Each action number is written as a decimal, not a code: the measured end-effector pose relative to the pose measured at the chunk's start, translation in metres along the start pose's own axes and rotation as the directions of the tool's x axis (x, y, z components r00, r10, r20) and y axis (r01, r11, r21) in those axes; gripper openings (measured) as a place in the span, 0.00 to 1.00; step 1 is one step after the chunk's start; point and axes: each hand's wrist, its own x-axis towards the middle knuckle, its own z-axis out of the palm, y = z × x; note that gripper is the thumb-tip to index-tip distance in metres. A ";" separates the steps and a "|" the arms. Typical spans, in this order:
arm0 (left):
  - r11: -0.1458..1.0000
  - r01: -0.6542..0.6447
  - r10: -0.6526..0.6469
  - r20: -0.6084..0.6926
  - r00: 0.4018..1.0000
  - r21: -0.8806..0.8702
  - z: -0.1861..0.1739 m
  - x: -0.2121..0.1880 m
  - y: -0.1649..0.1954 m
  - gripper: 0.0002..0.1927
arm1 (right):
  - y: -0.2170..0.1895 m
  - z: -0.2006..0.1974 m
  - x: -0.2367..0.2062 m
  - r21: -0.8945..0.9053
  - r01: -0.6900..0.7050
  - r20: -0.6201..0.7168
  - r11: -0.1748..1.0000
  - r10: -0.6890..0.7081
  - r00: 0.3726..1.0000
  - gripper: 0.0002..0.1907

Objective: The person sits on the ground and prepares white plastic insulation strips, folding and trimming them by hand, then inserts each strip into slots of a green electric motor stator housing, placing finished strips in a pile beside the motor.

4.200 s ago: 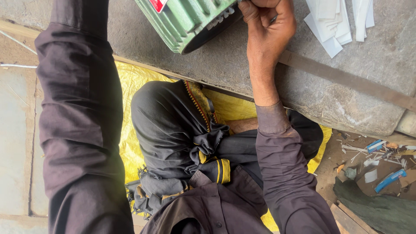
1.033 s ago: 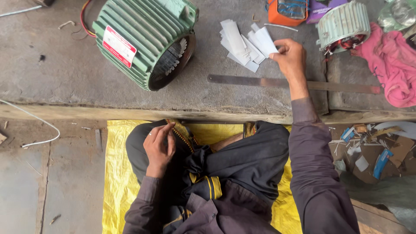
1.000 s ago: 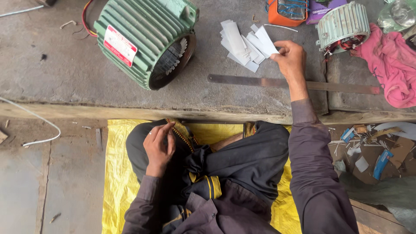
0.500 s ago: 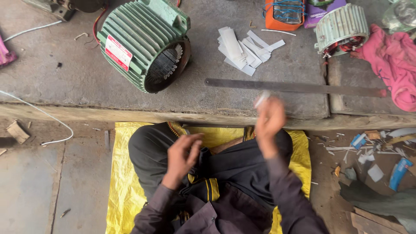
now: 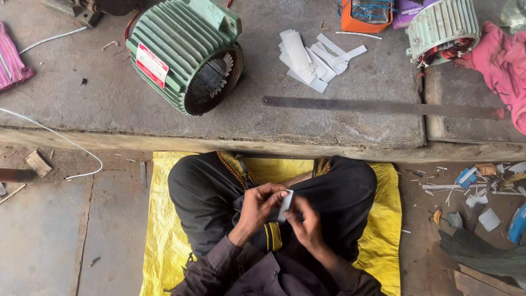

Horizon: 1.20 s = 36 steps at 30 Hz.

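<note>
The pink cloth (image 5: 501, 66) and orange box (image 5: 366, 13) run off the frame's edge.

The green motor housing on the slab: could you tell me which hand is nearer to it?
Left. The left hand lies below the housing; the right hand is farther right, across the white strip.

Both hands meet over the lap; left hand (image 5: 257, 205) and right hand (image 5: 307, 219) pinching.

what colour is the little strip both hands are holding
White, a small paper-like strip held between the left hand and right hand; head view.
</note>
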 end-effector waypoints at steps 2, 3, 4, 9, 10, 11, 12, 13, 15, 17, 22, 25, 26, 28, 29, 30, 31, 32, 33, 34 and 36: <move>0.997 -0.022 0.026 -0.058 0.998 0.074 -0.005 -0.008 0.006 0.09 | -0.011 -0.005 0.021 0.167 0.021 0.017 0.986 -0.025 1.000 0.20; 0.990 -0.058 0.069 -0.081 0.994 0.129 -0.008 -0.011 0.010 0.09 | -0.017 -0.005 0.030 0.248 0.024 0.025 0.968 -0.031 0.999 0.20; 0.979 -0.095 0.115 -0.102 0.988 0.182 -0.008 -0.013 0.014 0.09 | -0.022 -0.004 0.038 0.282 0.021 0.036 0.959 -0.033 0.999 0.16; 0.990 -0.133 0.119 -0.230 0.966 -0.047 -0.011 -0.019 0.034 0.09 | -0.033 0.007 0.065 0.361 -0.176 0.177 0.916 0.118 0.977 0.14; 0.988 -0.136 0.112 -0.254 0.961 -0.076 -0.013 -0.020 0.036 0.09 | -0.033 0.010 0.066 0.384 -0.165 0.154 0.909 0.114 0.982 0.11; 0.988 -0.137 0.117 -0.240 0.964 -0.071 -0.016 -0.022 0.039 0.10 | -0.033 0.012 0.066 0.405 -0.155 0.131 0.901 0.111 0.985 0.09; 0.988 -0.140 0.122 -0.227 0.966 -0.067 -0.018 -0.023 0.041 0.10 | -0.034 0.014 0.066 0.425 -0.144 0.109 0.894 0.107 0.988 0.06; 0.988 -0.142 0.126 -0.213 0.969 -0.064 -0.020 -0.025 0.043 0.11 | -0.034 0.015 0.066 0.419 -0.162 0.122 0.893 0.121 0.985 0.07; 0.993 -0.107 0.094 -0.227 0.969 -0.045 -0.023 -0.027 0.047 0.12 | -0.036 0.017 0.067 0.409 -0.205 0.149 0.889 0.156 0.976 0.08; 0.995 -0.093 0.083 -0.236 0.968 -0.029 -0.026 -0.029 0.053 0.12 | -0.040 0.020 0.068 0.373 -0.180 0.114 0.910 0.148 0.982 0.07; 0.995 -0.095 0.091 -0.202 0.975 -0.009 -0.032 -0.032 0.076 0.11 | -0.057 0.027 0.070 0.339 -0.113 0.069 0.934 0.095 0.993 0.06; 0.991 -0.124 0.131 -0.191 0.973 0.048 -0.034 -0.037 0.089 0.11 | -0.066 0.029 0.070 0.341 -0.106 0.064 0.934 0.090 0.994 0.06; 0.988 -0.140 0.151 -0.194 0.969 0.069 -0.034 -0.038 0.093 0.11 | -0.069 0.029 0.071 0.321 -0.083 0.058 0.944 0.068 0.996 0.06; 0.979 -0.170 0.189 -0.194 0.962 0.113 -0.033 -0.041 0.098 0.11 | -0.073 0.029 0.072 0.298 -0.024 0.046 0.954 0.011 0.999 0.06; 0.972 -0.190 0.216 -0.198 0.956 0.142 -0.033 -0.042 0.100 0.11 | -0.075 0.029 0.072 0.296 0.010 0.042 0.955 -0.023 0.999 0.07; 0.963 -0.211 0.243 -0.201 0.949 0.171 -0.032 -0.042 0.101 0.10 | -0.077 0.029 0.073 0.293 0.045 0.038 0.955 -0.058 0.998 0.07; 0.952 -0.231 0.270 -0.203 0.941 0.200 -0.032 -0.042 0.102 0.10 | -0.079 0.028 0.073 0.289 0.021 0.051 0.957 -0.037 0.998 0.07; 0.946 -0.244 0.287 -0.204 0.936 0.214 -0.031 -0.043 0.103 0.10 | -0.082 0.025 0.073 0.285 -0.003 0.063 0.959 -0.016 0.998 0.08; 0.939 -0.258 0.305 -0.203 0.931 0.230 -0.031 -0.043 0.104 0.10 | -0.084 0.024 0.073 0.280 -0.026 0.073 0.960 0.005 0.997 0.08; 0.931 -0.270 0.321 -0.203 0.925 0.245 -0.030 -0.043 0.104 0.10 | -0.085 0.023 0.071 0.276 -0.018 0.081 0.961 -0.005 0.997 0.09; 0.924 -0.287 0.339 -0.194 0.921 0.254 -0.029 -0.043 0.104 0.10 | -0.087 0.022 0.070 0.265 -0.002 0.097 0.964 -0.025 0.995 0.11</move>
